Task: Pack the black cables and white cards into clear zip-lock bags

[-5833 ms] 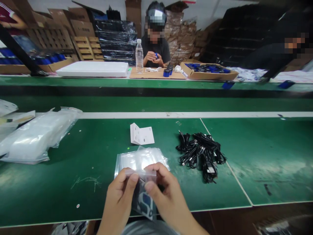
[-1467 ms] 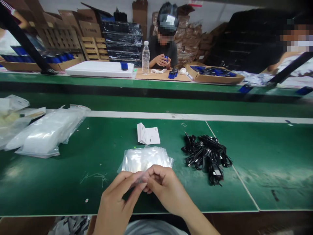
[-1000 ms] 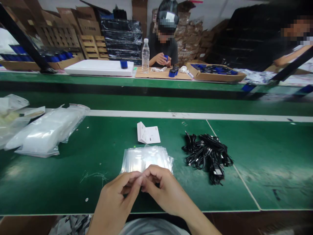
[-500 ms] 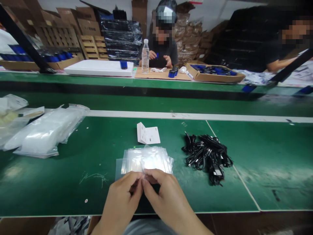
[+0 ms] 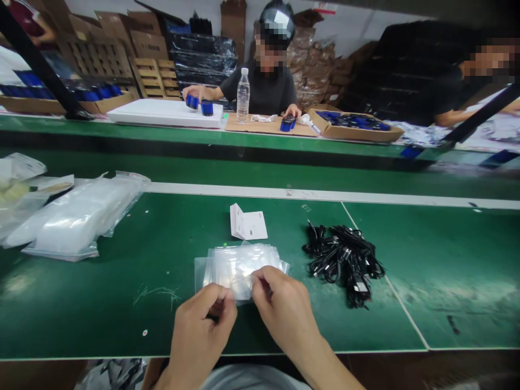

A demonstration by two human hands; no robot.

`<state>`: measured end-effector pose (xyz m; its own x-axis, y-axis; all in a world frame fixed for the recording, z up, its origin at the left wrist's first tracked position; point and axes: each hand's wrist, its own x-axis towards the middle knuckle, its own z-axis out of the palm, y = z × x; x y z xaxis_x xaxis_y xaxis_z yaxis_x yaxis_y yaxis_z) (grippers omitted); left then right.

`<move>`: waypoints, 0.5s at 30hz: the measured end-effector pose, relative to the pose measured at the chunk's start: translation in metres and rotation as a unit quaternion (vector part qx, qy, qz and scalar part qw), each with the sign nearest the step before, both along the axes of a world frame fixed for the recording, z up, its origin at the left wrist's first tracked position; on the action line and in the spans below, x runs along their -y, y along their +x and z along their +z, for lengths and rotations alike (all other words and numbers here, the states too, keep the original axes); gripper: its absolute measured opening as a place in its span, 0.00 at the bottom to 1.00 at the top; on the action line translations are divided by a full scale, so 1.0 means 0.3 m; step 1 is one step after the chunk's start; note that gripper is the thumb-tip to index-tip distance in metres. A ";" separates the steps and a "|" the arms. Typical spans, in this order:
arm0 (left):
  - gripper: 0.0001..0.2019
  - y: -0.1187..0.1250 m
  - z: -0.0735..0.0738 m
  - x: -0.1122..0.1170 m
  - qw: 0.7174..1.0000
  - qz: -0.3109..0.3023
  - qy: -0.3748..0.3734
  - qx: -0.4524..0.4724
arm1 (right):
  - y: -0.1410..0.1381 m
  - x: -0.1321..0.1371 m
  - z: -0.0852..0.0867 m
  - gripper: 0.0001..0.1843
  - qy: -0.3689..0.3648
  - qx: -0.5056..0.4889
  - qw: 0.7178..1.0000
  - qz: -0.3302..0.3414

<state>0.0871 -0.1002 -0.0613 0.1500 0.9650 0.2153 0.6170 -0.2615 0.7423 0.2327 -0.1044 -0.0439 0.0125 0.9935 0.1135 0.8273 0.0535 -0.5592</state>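
A stack of clear plastic bags [image 5: 247,259] lies on the green table in front of me. At its near edge, my left hand [image 5: 205,319] pinches the edge of a clear plastic bag [image 5: 242,287]. Fingers closed, my right hand [image 5: 282,298] grips the same bag a little further right. Just behind the stack sits a small pile of folded white leaflets [image 5: 252,225]. To the right lies a heap of bundled black cables [image 5: 345,260].
Larger packs of clear bags [image 5: 81,216] lie at the left. Across the green table [image 5: 426,244], a co-worker [image 5: 270,81] handles blue round items behind a water bottle [image 5: 242,97]. A cardboard tray of blue items [image 5: 357,127] stands to the right of the bottle.
My hands have moved apart, the right one going up and to the right, with the bag between them. The co-worker opposite has spread both arms to blue items on either side.
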 end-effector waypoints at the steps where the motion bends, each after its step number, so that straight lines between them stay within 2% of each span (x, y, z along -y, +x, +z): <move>1: 0.10 0.000 0.001 -0.001 1.000 -0.002 0.000 0.000 | 0.003 -0.002 0.004 0.09 -0.008 -0.026 1.000 0.009; 3: 0.10 0.001 0.006 -0.002 1.000 -0.005 -0.003 0.001 | 0.006 -0.005 0.011 0.08 -0.021 -0.047 0.998 0.024; 7: 0.11 -0.004 0.010 -0.005 0.998 0.035 -0.043 0.021 | 0.030 -0.026 0.029 0.11 -0.059 -0.012 0.998 0.025; 9: 0.11 -0.011 0.005 -0.009 0.997 0.038 -0.067 0.026 | 0.054 -0.065 0.048 0.10 -0.074 -0.069 0.993 0.062; 11: 0.12 -0.018 -0.003 -0.014 0.996 0.027 -0.080 0.029 | 0.076 -0.129 0.068 0.07 -0.077 -0.171 0.979 0.077; 13: 0.12 -0.022 -0.010 -0.019 0.995 0.014 -0.090 0.031 | 0.086 -0.215 0.081 0.15 -0.092 -0.263 0.960 0.035; 15: 0.12 -0.023 -0.016 -0.022 0.995 0.006 -0.091 0.029 | 0.082 -0.308 0.082 0.22 -0.129 -0.293 0.947 0.016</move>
